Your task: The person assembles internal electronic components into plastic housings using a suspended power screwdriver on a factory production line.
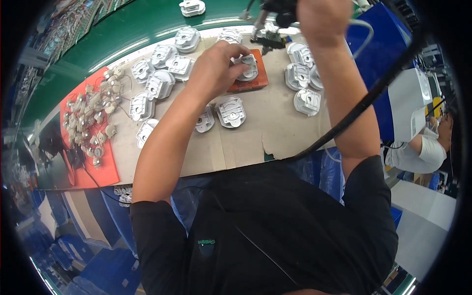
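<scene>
My left hand [214, 69] reaches to an orange block [255, 83] and pinches a white plastic housing [250, 73] that rests on it, thumb and forefinger at its near side. At the top edge my right hand [324, 19] is closed round a black power screwdriver [282, 12], partly cut off by the picture's rim. The tool's dark, metal-nosed end [265, 42] hangs just above and right of the housing. Several more white housings [160, 84] lie left of my left forearm, and another housing [230, 111] sits in front of the block.
Small beige round parts with thin wires [93, 118] are heaped on an orange mat [105, 169] at the left. To the right stand more white housings [298, 76]. A thick black cable [354, 110] crosses the right side. Behind runs a green surface [137, 24]. Another person [418, 147] sits at far right.
</scene>
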A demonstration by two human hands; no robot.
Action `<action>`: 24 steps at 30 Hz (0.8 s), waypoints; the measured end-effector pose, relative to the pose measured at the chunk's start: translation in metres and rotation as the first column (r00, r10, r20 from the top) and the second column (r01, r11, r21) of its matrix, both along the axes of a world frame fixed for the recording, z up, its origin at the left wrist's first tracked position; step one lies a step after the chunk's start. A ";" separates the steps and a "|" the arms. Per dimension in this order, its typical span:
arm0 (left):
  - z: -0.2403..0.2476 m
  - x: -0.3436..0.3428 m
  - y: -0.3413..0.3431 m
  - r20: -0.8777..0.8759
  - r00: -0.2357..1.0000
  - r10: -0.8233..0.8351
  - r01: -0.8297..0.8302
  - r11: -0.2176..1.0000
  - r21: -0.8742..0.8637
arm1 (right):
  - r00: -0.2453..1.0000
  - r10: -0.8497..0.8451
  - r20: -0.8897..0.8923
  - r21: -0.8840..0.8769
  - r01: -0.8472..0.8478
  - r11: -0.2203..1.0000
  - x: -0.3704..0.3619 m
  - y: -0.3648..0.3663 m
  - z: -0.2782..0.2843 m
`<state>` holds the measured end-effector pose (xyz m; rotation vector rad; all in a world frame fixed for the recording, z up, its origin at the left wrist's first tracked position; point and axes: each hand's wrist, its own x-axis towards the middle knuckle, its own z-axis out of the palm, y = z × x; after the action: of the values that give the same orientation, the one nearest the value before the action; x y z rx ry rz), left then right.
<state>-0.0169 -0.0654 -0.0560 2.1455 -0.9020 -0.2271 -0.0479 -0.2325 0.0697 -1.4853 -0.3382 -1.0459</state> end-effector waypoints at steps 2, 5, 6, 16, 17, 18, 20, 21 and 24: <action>0.003 -0.003 0.004 -0.022 1.000 -0.020 0.019 0.999 -0.041 | 0.998 -0.006 0.066 -0.027 0.007 1.000 -0.012 -0.002 0.027; 0.000 0.000 0.014 -0.088 0.995 -0.047 0.044 0.999 -0.029 | 0.991 0.100 0.088 -0.069 -0.094 0.993 -0.014 0.005 0.043; -0.002 0.001 0.017 -0.068 0.997 -0.041 0.040 0.999 -0.015 | 0.989 0.083 0.126 -0.089 -0.072 0.993 -0.007 0.009 0.040; -0.007 0.007 0.010 -0.114 0.993 -0.025 0.026 1.000 0.008 | 0.998 0.059 -0.011 -0.025 -0.059 0.998 0.010 0.034 -0.009; -0.008 0.008 0.010 -0.109 0.994 -0.029 0.030 1.000 0.007 | 0.999 0.045 -0.018 -0.046 -0.046 0.998 0.011 0.033 -0.009; -0.009 0.008 0.011 -0.115 0.993 -0.025 0.026 1.000 0.006 | 0.996 0.076 -0.040 -0.012 -0.076 0.997 0.009 0.037 -0.010; -0.009 0.009 0.011 -0.126 0.992 -0.021 0.022 1.000 0.004 | 0.998 0.055 -0.029 -0.031 -0.056 0.998 0.012 0.038 -0.014; -0.010 0.009 0.012 -0.130 0.991 -0.019 0.020 1.000 0.004 | 0.999 0.033 -0.011 -0.048 -0.034 0.998 0.014 0.038 -0.016; -0.011 0.008 0.014 -0.144 0.990 0.002 -0.001 1.000 0.007 | 1.000 0.012 -0.022 -0.060 -0.014 0.998 0.015 0.039 -0.019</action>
<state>-0.0093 -0.0515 -0.0674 2.1058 -0.8174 -0.3802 -0.0324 -0.1935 0.0507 -1.5448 -0.3664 -1.0167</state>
